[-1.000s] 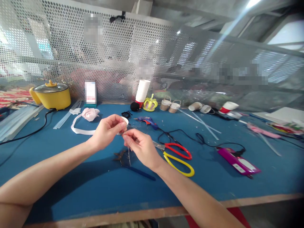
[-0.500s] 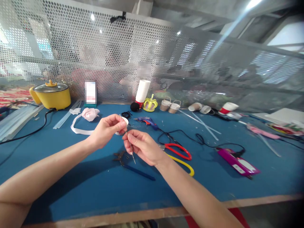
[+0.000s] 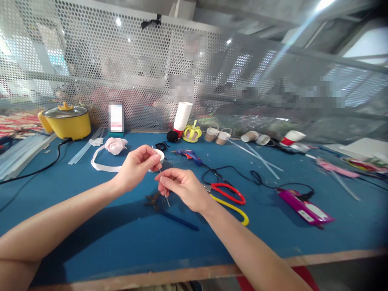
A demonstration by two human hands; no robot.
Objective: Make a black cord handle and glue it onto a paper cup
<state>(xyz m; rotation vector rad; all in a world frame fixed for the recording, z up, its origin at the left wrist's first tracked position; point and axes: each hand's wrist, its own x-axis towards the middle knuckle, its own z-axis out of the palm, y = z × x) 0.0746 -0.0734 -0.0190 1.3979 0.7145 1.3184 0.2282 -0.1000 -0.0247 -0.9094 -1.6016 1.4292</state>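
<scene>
A thin, silvery wire (image 3: pixel 160 170) runs slantwise between my two hands above the blue table. My left hand (image 3: pixel 136 165) pinches its upper part between thumb and fingers. Lower down, my right hand (image 3: pixel 183 188) grips the same wire, and its free end pokes out below the fingers. Beneath my hands lie pliers (image 3: pixel 178 221) with blue handles. A cutting tool with one red and one yellow handle (image 3: pixel 228 192) rests beside my right wrist, its head partly hidden. Behind my left fingertips is a small white cup (image 3: pixel 159 154), partly covered.
A white fabric rose on a ribbon (image 3: pixel 114 145) lies left. Beyond my hands are a blue glue gun (image 3: pixel 188 155), a yellow crown-shaped piece (image 3: pixel 191 133) and stacked paper cups (image 3: pixel 183 115). A yellow pot (image 3: pixel 68 123) stands far left; a purple corded block (image 3: pixel 304 207) lies right.
My right hand has shifted slightly, with its fingers closing up more on the wire. The wire's lower end sits a little higher and further left. My left hand has barely moved.
</scene>
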